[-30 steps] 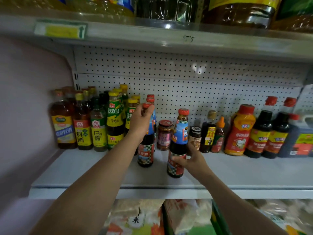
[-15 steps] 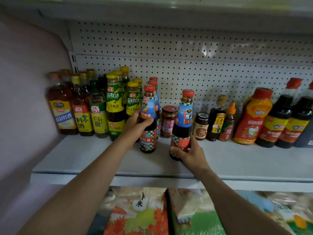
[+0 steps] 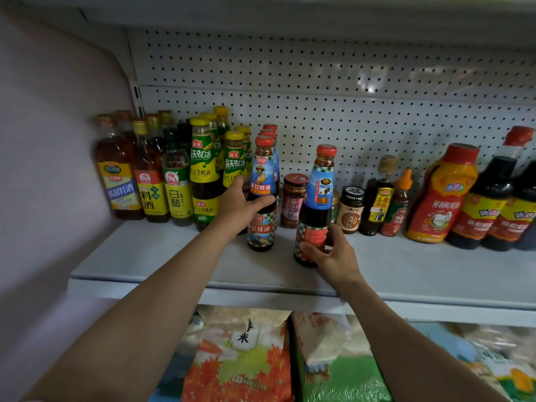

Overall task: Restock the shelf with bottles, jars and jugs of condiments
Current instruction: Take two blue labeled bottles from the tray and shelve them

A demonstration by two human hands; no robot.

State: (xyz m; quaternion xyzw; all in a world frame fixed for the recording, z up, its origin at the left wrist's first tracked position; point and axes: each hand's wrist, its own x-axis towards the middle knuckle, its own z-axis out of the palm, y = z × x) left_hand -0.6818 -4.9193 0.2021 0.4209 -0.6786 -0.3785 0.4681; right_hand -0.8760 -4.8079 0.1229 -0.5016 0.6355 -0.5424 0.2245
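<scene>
Left hand (image 3: pixel 240 203) grips mid-body one oyster sauce bottle (image 3: pixel 262 195); right hand (image 3: pixel 333 255) grips another (image 3: pixel 316 210) low, both right of green-labelled bottles (image 3: pixel 204 169). Likely heavy, slick glass; waist hold safest

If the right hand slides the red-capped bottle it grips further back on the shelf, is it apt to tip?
Probably somewhat: the red-capped bottle is tall and narrow-necked, so top-heavy. The right hand grips low, which should steady it. It looks full of dark sauce, likely heavy for its size.
</scene>
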